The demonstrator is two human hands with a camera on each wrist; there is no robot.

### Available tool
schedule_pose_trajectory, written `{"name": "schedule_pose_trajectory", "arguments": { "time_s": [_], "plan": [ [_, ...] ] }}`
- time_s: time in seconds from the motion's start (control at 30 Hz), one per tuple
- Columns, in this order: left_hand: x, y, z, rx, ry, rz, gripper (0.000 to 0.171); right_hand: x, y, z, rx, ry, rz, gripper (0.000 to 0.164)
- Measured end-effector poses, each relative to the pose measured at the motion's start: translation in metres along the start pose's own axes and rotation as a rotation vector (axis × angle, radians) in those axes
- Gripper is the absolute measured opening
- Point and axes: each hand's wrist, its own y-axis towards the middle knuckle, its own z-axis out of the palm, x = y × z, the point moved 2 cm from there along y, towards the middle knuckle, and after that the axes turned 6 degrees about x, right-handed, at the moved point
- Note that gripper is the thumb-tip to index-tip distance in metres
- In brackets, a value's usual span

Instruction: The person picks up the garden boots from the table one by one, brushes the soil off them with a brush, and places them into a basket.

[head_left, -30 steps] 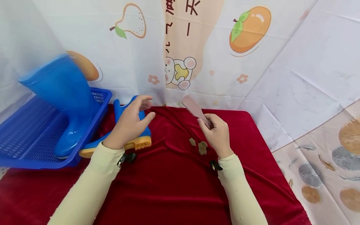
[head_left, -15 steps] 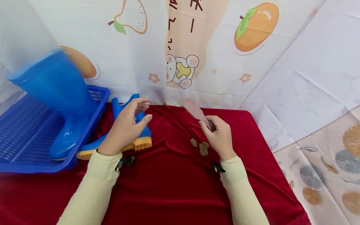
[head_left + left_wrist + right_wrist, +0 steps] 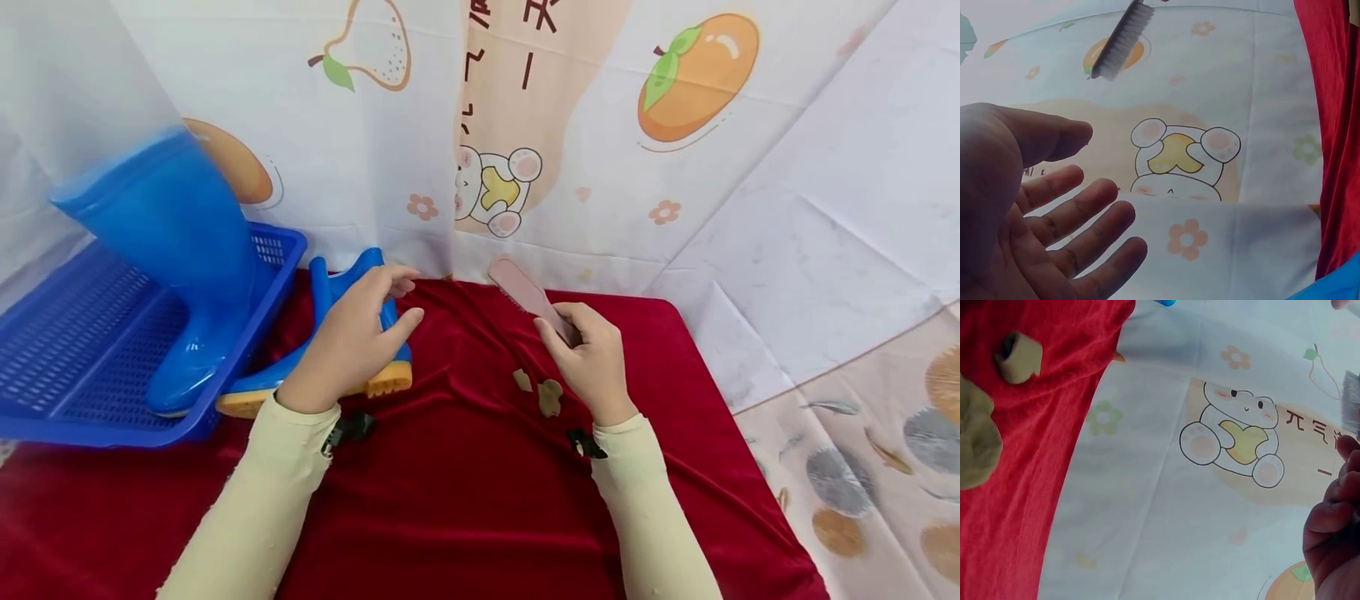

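My right hand grips the handle of a pink brush, raised above the red cloth with its head pointing away to the left. Grey bristles show along its underside in the left wrist view. My left hand is held up empty, fingers spread and slightly bent, thumb apart. Behind and below it in the head view lies a blue rain boot with a yellow sole, partly hidden by that hand. Beside my right hand, two brownish scraps rest on the cloth; the smaller looks curled in the right wrist view.
At the left stands a blue plastic basket holding another blue boot, whose shaft leans left. A red velvet cloth covers the table. White printed curtains hang right behind its far edge.
The head view has shifted slightly. Both hands keep nearly the same pose, with the brush still in the right hand.
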Motion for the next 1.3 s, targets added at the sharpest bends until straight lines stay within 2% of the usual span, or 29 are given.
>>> {"name": "schedule_pose_trajectory", "arguments": {
  "time_s": [0.2,0.4,0.67,0.8,0.9,1.03,1.13,1.3],
  "plan": [
    [-0.006,0.001,-0.002,-0.011,0.014,0.006,0.048,0.000,-0.007,-0.002,-0.019,0.012,0.008,0.009],
    [-0.011,-0.002,-0.002,-0.019,0.034,0.005,0.049,0.001,-0.010,-0.006,-0.023,0.001,-0.020,0.009],
    [-0.020,-0.008,-0.006,-0.073,0.037,0.036,0.046,0.005,-0.007,-0.012,-0.038,-0.012,-0.032,0.010],
    [-0.017,-0.009,-0.005,-0.080,0.014,0.005,0.044,0.006,-0.006,-0.016,-0.040,-0.016,-0.026,0.012],
    [-0.011,-0.009,-0.007,-0.028,0.047,-0.072,0.045,0.006,-0.006,-0.017,-0.045,-0.013,-0.018,0.013],
    [0.000,-0.003,-0.020,0.163,0.133,-0.230,0.052,0.007,-0.006,-0.018,-0.040,-0.008,-0.019,0.013],
    [0.023,0.006,-0.034,0.268,0.143,-0.384,0.062,0.009,-0.006,-0.017,-0.045,0.003,-0.026,0.011],
    [0.071,0.019,-0.043,0.359,0.069,-0.664,0.088,0.011,-0.006,-0.016,-0.057,0.016,-0.031,0.010]
  ]
}}
